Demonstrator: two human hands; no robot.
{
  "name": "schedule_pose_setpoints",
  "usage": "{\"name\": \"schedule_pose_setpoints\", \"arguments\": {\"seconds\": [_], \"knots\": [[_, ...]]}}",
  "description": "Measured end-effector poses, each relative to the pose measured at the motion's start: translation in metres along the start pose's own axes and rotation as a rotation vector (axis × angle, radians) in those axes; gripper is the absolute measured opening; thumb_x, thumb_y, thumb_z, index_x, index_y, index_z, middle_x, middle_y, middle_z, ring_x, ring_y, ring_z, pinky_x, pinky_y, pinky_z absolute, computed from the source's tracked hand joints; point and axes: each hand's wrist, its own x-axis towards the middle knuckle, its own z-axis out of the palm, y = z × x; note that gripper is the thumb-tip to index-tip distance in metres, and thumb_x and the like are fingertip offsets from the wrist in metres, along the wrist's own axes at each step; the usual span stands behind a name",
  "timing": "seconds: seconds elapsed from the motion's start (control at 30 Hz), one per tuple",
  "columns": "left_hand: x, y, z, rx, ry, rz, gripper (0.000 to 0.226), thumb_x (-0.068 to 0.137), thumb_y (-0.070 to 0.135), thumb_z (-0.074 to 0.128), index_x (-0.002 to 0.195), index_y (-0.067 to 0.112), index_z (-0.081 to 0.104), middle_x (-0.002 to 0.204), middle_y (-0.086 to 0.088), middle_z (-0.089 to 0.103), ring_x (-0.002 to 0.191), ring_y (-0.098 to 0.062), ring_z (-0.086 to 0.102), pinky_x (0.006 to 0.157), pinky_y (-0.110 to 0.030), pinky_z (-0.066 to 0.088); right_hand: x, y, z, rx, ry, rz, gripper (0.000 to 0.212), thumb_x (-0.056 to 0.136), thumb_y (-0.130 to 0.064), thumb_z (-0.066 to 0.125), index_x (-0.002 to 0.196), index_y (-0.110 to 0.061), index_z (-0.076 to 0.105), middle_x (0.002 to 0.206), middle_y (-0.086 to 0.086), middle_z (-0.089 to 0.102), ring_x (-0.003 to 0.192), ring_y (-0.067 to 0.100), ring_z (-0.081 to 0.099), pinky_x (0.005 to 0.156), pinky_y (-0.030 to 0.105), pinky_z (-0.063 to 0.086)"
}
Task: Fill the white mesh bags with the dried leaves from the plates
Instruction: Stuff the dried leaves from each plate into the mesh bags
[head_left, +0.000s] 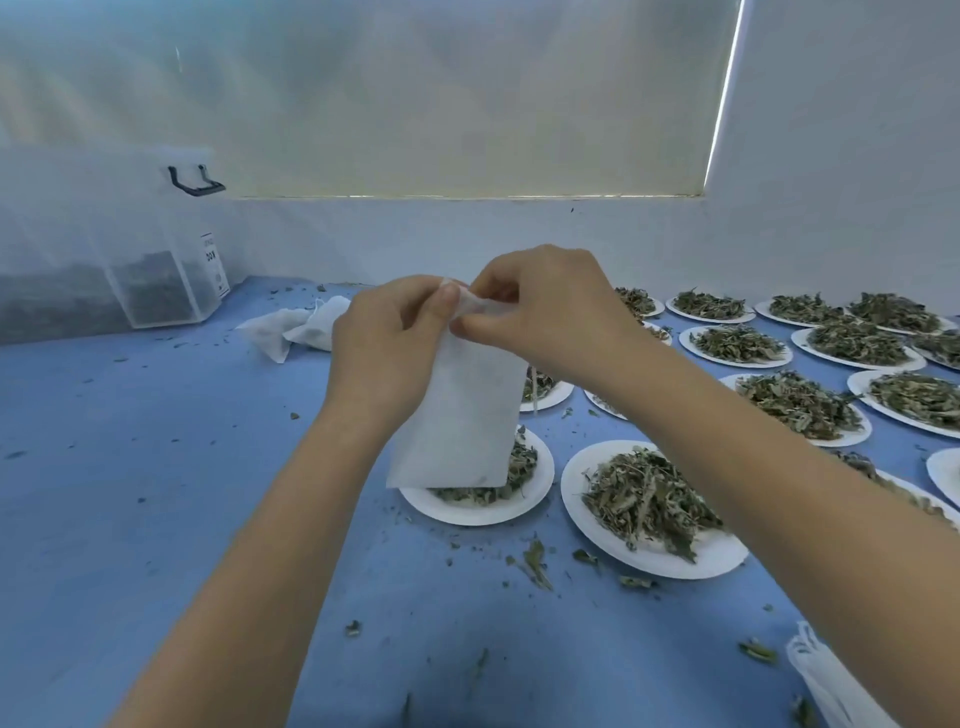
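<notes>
Both hands pinch the top edge of a flat white mesh bag (460, 415), left hand (387, 348) and right hand (545, 304) with fingers clamped on its mouth, the bag hanging above a round white paper plate (467, 512) of dried green leaves (644, 499) on the blue worktop (156, 493). A clear plastic box (156, 280) at left carries a label reading "BOX"; its other writing is too small to read.

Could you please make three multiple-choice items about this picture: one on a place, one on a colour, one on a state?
1. Where does the clear plastic box stand?
A. far left, near the wall
B. near right corner
C. on a plate

2. What colour is the table?
A. green
B. blue
C. red

3. How is the white mesh bag held?
A. lying flat on the table
B. by one hand only
C. by both hands at its top

Answers: 1 A, it stands left by the wall. 2 B, the bare surface is blue. 3 C, left hand and right hand pinch its top edge.
</notes>
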Motion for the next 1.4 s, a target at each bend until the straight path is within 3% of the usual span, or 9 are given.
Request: {"name": "schedule_pose_setpoints", "arguments": {"seconds": [0.17, 0.4, 0.5, 0.6, 0.83, 1.0, 1.13, 1.27, 1.4], "knots": [[0.010, -0.013, 0.007, -0.004, -0.003, 0.051, 0.024, 0.094, 0.019, 0.050, 0.074, 0.022, 0.064, 0.080, 0.023, 0.066, 0.081, 0.007, 0.058, 0.074, -0.012, 0.042, 0.006, 0.004, 0.008, 0.132, -0.043, 0.025, 0.023, 0.087, -0.032, 0.061, 0.078, -0.015, 0.073, 0.071, 0.002, 0.068, 0.067, 0.010, 0.058, 0.057, 0.023, 0.043], [0.015, -0.016, 0.015, 0.095, -0.172, 0.217, 0.021, 0.096, 0.020, 0.048, 0.090, 0.033, 0.063, 0.088, 0.018, 0.066, 0.088, 0.001, 0.057, 0.078, -0.015, 0.042, 0.004, 0.025, 0.017, 0.314, -0.252, 0.101, 0.043, 0.094, -0.023, 0.052, 0.056, -0.013, 0.034, 0.041, -0.010, 0.022, 0.040, 0.007, 0.023, 0.043, 0.020, 0.016], [0.013, -0.015, 0.019, 0.238, -0.132, 0.293, 0.025, 0.097, 0.018, 0.042, 0.113, 0.023, 0.061, 0.109, 0.007, 0.065, 0.103, -0.010, 0.055, 0.089, -0.020, 0.037, -0.002, 0.030, 0.020, 0.417, -0.231, 0.077, 0.032, 0.098, -0.028, 0.046, 0.079, -0.008, 0.061, 0.060, -0.015, 0.056, 0.057, 0.000, 0.051, 0.057, 0.018, 0.039], [0.007, -0.013, 0.016, 0.404, -0.080, 0.448, 0.048, 0.080, 0.011, 0.044, 0.129, 0.010, 0.048, 0.125, -0.001, 0.055, 0.116, -0.019, 0.048, 0.103, -0.030, 0.027, -0.004, 0.032, 0.024, 0.658, -0.212, 0.183, 0.023, 0.099, -0.019, 0.045, 0.103, -0.010, 0.065, 0.097, 0.007, 0.071, 0.090, 0.018, 0.067, 0.084, 0.037, 0.054], [-0.012, -0.021, 0.025, 0.535, -0.250, 0.467, 0.113, 0.056, 0.049, 0.074, 0.145, 0.007, 0.018, 0.131, -0.006, 0.045, 0.119, -0.014, 0.032, 0.109, -0.046, 0.023, -0.008, 0.025, 0.023, 1.335, -0.443, 0.313, 0.033, 0.095, -0.007, 0.035, 0.116, 0.009, 0.054, 0.091, 0.015, 0.054, 0.081, 0.024, 0.055, 0.068, 0.032, 0.054], [-0.012, -0.031, 0.020, 0.542, -0.117, 0.518, 0.090, 0.055, 0.000, 0.068, 0.138, 0.001, 0.031, 0.103, -0.011, 0.056, 0.095, -0.017, 0.042, 0.096, -0.042, 0.037, -0.012, 0.020, 0.024, 1.468, -0.592, 0.245, 0.029, 0.097, -0.016, 0.032, 0.112, -0.002, 0.053, 0.105, 0.014, 0.052, 0.094, 0.027, 0.056, 0.085, 0.043, 0.051], [-0.005, -0.033, 0.003, 0.619, -0.182, 0.500, 0.084, 0.058, 0.005, 0.066, 0.135, 0.007, 0.035, 0.102, 0.001, 0.052, 0.088, -0.019, 0.046, 0.093, -0.042, 0.040, -0.007, 0.020, 0.020, 1.411, -0.650, 0.227, 0.049, 0.091, -0.041, 0.040, 0.118, -0.002, 0.052, 0.111, 0.015, 0.050, 0.105, 0.033, 0.052, 0.097, 0.052, 0.043], [-0.004, -0.035, -0.018, 0.747, -0.156, 0.562, 0.078, 0.056, 0.005, 0.056, 0.132, -0.002, 0.040, 0.114, -0.018, 0.054, 0.094, -0.039, 0.053, 0.082, -0.043, 0.040, 0.002, 0.024, 0.015, 1.362, -0.710, 0.207, 0.071, 0.090, -0.056, 0.038, 0.124, 0.005, 0.053, 0.121, 0.021, 0.060, 0.112, 0.037, 0.059, 0.092, 0.046, 0.051], [-0.003, -0.043, -0.020, 0.832, -0.254, 0.442, 0.064, 0.062, 0.010, 0.057, 0.126, 0.010, 0.048, 0.102, -0.007, 0.056, 0.088, -0.030, 0.053, 0.067, -0.030, 0.037, 0.003, 0.029, 0.033, 1.347, -0.698, 0.283, 0.058, 0.083, -0.048, 0.051, 0.113, 0.001, 0.060, 0.110, 0.017, 0.066, 0.102, 0.031, 0.065, 0.092, 0.042, 0.052]]}}
